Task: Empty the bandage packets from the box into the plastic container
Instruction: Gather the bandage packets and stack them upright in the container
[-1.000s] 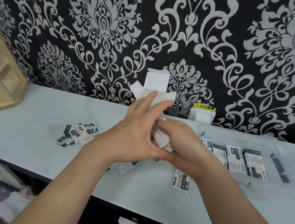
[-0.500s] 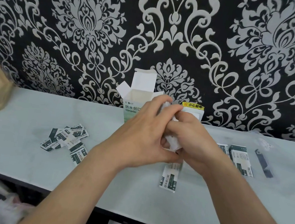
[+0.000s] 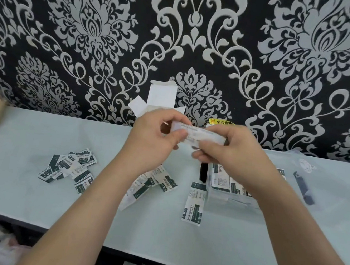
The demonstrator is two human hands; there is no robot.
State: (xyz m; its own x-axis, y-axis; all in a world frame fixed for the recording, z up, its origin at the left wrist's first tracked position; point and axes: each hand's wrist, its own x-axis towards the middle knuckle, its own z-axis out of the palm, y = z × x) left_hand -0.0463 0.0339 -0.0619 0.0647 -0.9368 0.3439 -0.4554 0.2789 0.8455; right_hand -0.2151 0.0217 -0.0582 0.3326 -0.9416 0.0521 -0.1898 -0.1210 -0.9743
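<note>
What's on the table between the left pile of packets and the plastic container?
Head view: right of the left pile, a smaller cluster of packets, partly under the left forearm, then a single packet beside the plastic container.

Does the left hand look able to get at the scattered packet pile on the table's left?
Probably yes, once freed: nothing stands between the left hand and the pile, but its fingers pinch a white paper strip with the right hand.

The box [image 3: 162, 94] is standing at the back of the desk [image 3: 21, 191], behind the paper slip [image 3: 200, 134] that the left hand [image 3: 148, 144] and right hand [image 3: 233, 152] are holding. A heap of packets [image 3: 69, 167] is lying at left, scattered packets [image 3: 153, 182] midway, a single packet [image 3: 193, 204] just left of the plastic container [image 3: 227, 201], stored packets [image 3: 222, 181] inside it.
</note>
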